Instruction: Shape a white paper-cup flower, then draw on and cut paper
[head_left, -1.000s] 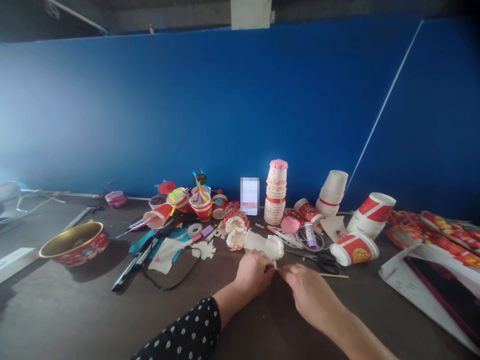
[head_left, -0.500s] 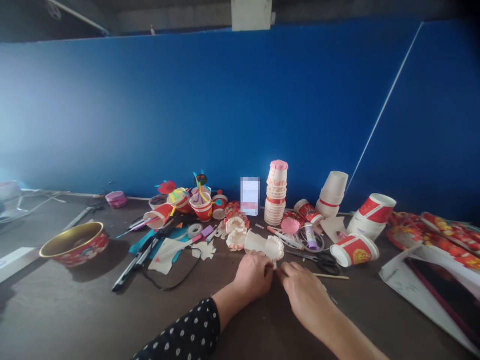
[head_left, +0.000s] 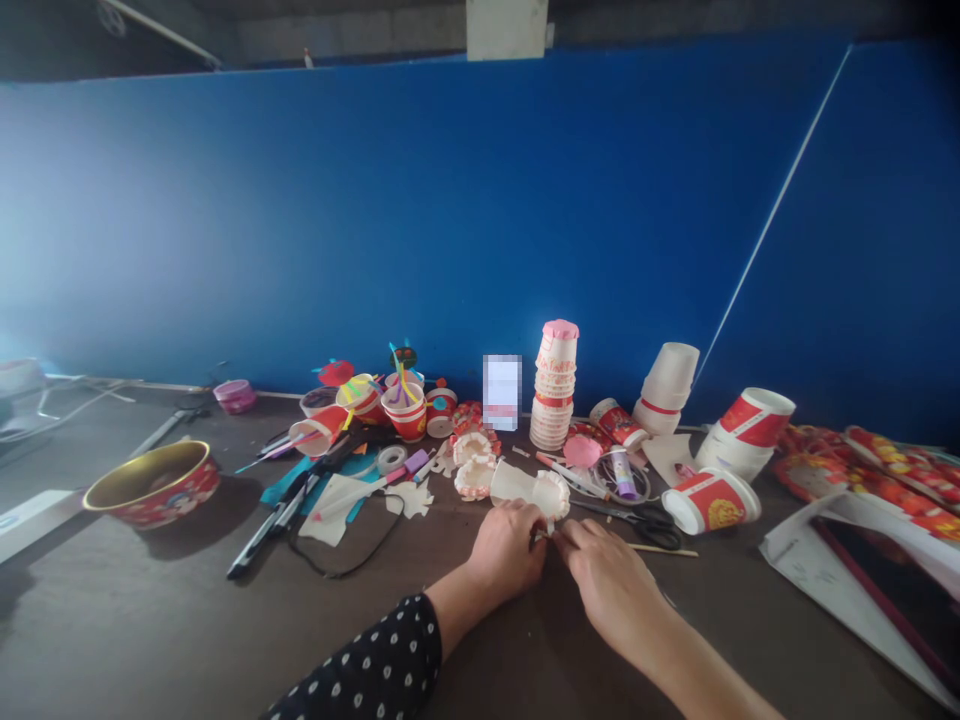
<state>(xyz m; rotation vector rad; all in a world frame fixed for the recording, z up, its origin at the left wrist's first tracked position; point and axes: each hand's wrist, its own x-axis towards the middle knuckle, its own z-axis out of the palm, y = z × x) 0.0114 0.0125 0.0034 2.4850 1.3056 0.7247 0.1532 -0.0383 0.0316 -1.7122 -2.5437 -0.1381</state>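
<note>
Both my hands meet at the middle of the dark table. My left hand (head_left: pixel 510 550) is closed, its thumb and fingertips pinched near a small white scrap (head_left: pixel 551 527). My right hand (head_left: pixel 615 585) has its fingers bent and pressed together, with the tips almost touching the left fingertips. Whatever lies between the fingers is mostly hidden. Just beyond the left knuckles lies a white paper cup (head_left: pixel 511 481), and beside it a white piece with a frilled edge (head_left: pixel 552 494). To the right of my right fingers are a thin wooden stick (head_left: pixel 664 550) and black-handled scissors (head_left: pixel 656 527).
A stack of paper cups (head_left: pixel 553 400) stands behind my hands. Red-and-white cups (head_left: pixel 711 500) lie at right, near a phone (head_left: pixel 885 580) on a white box lid. At left are a gold-lined red bowl (head_left: pixel 154 485), pens, tape (head_left: pixel 391 460) and paper scraps. A blue wall (head_left: pixel 450 220) rises behind.
My right hand has shifted slightly, its fingers curling in lower and closer to the left fingertips. My left hand stays nearly in place, and the objects on the table have not moved.
</note>
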